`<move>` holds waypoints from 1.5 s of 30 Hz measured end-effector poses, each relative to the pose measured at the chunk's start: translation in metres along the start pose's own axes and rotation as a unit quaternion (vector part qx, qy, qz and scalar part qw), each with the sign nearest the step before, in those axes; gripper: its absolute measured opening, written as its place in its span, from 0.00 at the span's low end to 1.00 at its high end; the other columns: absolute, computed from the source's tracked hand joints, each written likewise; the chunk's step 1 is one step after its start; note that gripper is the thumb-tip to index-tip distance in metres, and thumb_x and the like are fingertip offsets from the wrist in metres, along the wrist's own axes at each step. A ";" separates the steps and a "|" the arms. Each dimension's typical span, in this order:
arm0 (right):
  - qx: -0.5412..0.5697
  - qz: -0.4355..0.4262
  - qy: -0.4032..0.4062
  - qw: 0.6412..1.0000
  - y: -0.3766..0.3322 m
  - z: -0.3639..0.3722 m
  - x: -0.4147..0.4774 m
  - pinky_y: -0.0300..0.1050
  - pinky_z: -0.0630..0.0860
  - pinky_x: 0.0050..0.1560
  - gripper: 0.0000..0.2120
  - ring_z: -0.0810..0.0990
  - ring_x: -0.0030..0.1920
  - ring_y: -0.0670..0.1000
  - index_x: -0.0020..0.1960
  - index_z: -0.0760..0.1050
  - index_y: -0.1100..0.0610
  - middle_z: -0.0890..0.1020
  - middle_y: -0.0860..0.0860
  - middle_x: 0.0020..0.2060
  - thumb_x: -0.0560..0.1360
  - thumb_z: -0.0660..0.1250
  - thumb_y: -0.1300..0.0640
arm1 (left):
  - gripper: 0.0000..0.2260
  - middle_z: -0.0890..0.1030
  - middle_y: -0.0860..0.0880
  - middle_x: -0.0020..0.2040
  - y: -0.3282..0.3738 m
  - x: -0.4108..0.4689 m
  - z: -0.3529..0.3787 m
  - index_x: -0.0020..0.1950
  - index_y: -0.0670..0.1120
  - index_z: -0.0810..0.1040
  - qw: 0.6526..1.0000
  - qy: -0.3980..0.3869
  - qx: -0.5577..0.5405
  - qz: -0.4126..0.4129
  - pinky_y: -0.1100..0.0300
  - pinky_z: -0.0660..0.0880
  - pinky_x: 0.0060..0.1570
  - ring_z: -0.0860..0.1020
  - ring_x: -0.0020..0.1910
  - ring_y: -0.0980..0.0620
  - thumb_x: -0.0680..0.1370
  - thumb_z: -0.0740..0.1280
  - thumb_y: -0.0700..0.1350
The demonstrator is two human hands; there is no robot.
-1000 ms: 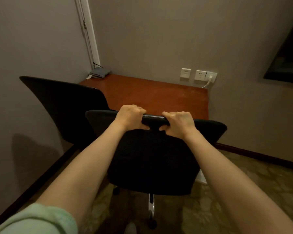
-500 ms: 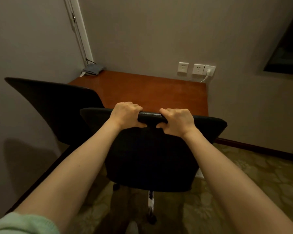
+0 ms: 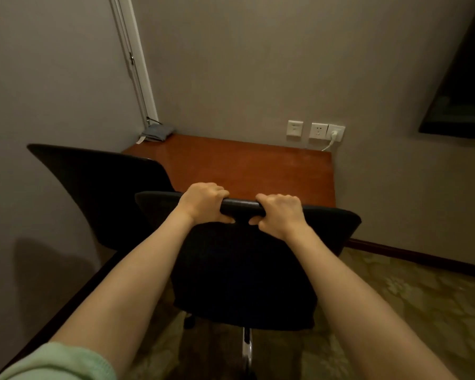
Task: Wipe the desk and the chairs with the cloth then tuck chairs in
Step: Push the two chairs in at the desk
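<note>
A black swivel chair (image 3: pixel 247 272) stands in front of me with its back towards me, against the front edge of the reddish-brown desk (image 3: pixel 247 165). My left hand (image 3: pixel 203 201) and my right hand (image 3: pixel 281 215) both grip the top rim of its backrest, side by side. A second black chair (image 3: pixel 102 187) stands to the left, its backrest against the desk's left part. The folded grey cloth (image 3: pixel 157 132) lies in the desk's far left corner, by the wall. The chair seats are hidden behind the backrests.
Walls close the desk in at the left and the back. White wall sockets (image 3: pixel 316 130) with a plugged-in white cable sit above the desk's far right. A dark screen (image 3: pixel 461 105) hangs at the right. Patterned carpet (image 3: pixel 412 311) spreads to the right.
Both hands keep their grip on the backrest. The chair has edged slightly towards the desk, and the view has shifted a little.
</note>
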State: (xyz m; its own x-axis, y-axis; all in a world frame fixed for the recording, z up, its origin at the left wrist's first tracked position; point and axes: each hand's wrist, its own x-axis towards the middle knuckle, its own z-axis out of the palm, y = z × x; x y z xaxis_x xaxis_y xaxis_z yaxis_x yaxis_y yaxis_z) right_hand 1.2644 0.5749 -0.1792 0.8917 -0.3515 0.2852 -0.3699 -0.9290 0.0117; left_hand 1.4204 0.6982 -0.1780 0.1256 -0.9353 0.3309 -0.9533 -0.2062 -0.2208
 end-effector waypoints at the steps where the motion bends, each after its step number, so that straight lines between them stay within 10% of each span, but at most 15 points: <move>1: 0.004 0.003 0.004 1.000 -0.005 0.002 0.000 0.46 0.72 0.44 0.17 0.80 0.49 0.55 0.57 0.72 0.53 0.81 0.52 0.49 0.73 0.66 0.44 | 0.20 0.80 0.50 0.35 -0.006 -0.002 0.001 0.38 0.45 0.78 1.000 0.003 0.003 0.012 0.64 0.65 0.27 0.78 0.31 0.51 0.65 0.74 0.61; 12: 0.032 -0.012 -0.010 0.999 -0.069 0.005 0.035 0.43 0.68 0.38 0.15 0.76 0.39 0.52 0.57 0.71 0.56 0.80 0.51 0.45 0.74 0.65 0.48 | 0.22 0.79 0.50 0.47 -0.070 -0.016 0.002 0.51 0.45 0.77 0.997 -0.063 -0.017 -0.030 0.60 0.68 0.51 0.75 0.48 0.50 0.69 0.70 0.62; 32: -0.001 0.011 -0.117 0.993 -0.046 -0.011 0.032 0.44 0.71 0.38 0.20 0.76 0.42 0.52 0.55 0.72 0.52 0.77 0.49 0.42 0.69 0.69 0.43 | 0.23 0.77 0.52 0.49 -0.045 -0.014 0.000 0.54 0.47 0.75 0.997 -0.076 -0.023 -0.017 0.60 0.69 0.51 0.74 0.49 0.53 0.69 0.69 0.63; 39: 0.261 0.054 -0.247 0.932 -0.042 -0.028 0.064 0.49 0.73 0.60 0.31 0.74 0.60 0.50 0.68 0.68 0.48 0.75 0.48 0.62 0.68 0.71 0.41 | 0.18 0.77 0.57 0.50 -0.062 -0.006 -0.038 0.56 0.56 0.76 0.898 -0.223 -0.343 -0.165 0.61 0.70 0.51 0.75 0.51 0.57 0.70 0.71 0.59; 45: 0.363 0.050 -0.198 0.909 -0.069 -0.023 0.121 0.46 0.72 0.59 0.16 0.75 0.59 0.51 0.63 0.74 0.52 0.76 0.51 0.61 0.76 0.65 0.53 | 0.07 0.82 0.52 0.49 -0.113 -0.011 -0.044 0.48 0.56 0.80 0.890 -0.091 -0.360 -0.263 0.58 0.74 0.55 0.79 0.50 0.55 0.77 0.64 0.46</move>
State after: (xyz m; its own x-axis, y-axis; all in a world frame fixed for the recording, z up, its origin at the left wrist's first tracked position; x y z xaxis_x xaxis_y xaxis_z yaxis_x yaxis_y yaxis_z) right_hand 1.3914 0.5991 -0.1234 0.9403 -0.3189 -0.1189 -0.3127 -0.6716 -0.6716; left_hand 1.5151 0.7441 -0.1163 0.5874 -0.8080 0.0455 -0.6695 -0.4536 0.5883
